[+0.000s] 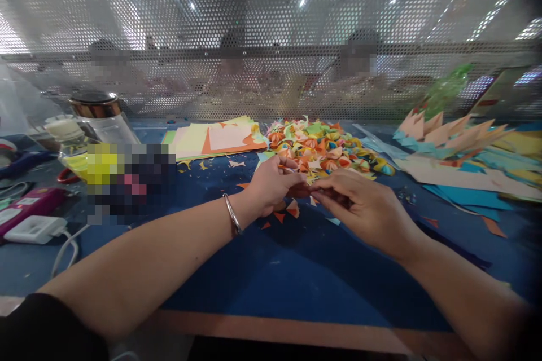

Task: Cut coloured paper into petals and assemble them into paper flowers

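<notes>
Left hand and right hand both pinch one small orange paper piece (mostly hidden); folded paper pile at twelve o'clock.

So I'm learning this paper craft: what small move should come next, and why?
Probably press the fold flat: both hands, left and right, pinch one small paper piece between their fingertips, just in front of the pile of finished folded pieces.

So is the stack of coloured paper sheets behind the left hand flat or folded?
Flat: the paper sheets lie spread in a loose overlapping stack on the blue table.
</notes>
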Demonstrator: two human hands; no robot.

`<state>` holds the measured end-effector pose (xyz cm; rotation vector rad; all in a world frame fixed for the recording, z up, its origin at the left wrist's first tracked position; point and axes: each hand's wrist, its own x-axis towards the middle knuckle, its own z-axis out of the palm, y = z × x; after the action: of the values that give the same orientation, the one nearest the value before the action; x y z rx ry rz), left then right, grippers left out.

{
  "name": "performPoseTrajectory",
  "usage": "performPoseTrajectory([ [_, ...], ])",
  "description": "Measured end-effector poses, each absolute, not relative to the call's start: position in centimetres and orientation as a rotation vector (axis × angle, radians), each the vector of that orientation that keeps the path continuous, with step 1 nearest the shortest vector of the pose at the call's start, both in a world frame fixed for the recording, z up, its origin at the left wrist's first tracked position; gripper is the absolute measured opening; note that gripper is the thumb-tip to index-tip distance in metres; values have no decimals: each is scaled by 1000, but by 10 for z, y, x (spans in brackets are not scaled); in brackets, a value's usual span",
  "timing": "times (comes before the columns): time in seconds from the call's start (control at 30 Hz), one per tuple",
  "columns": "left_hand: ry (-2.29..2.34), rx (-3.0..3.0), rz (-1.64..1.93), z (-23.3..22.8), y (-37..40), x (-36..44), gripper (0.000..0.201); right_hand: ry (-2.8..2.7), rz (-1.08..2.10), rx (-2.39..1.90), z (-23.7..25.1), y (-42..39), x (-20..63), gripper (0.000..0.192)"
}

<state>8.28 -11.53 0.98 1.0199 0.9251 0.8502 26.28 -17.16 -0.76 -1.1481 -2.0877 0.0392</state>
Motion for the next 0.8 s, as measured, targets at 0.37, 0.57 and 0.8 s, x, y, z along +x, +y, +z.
performPoseTrajectory([
  [0.37, 809, 1034, 896, 13, -121, 82, 36, -1942, 159, -1229, -8, -173, 262, 20],
  [0.57, 783, 1117, 913, 3, -119, 82, 41, -1851, 269, -1261, -8, -174, 261, 27],
  [0.8, 817, 1276, 899, 0, -120, 81, 42, -1790, 372, -1233, -7, -171, 261, 34],
])
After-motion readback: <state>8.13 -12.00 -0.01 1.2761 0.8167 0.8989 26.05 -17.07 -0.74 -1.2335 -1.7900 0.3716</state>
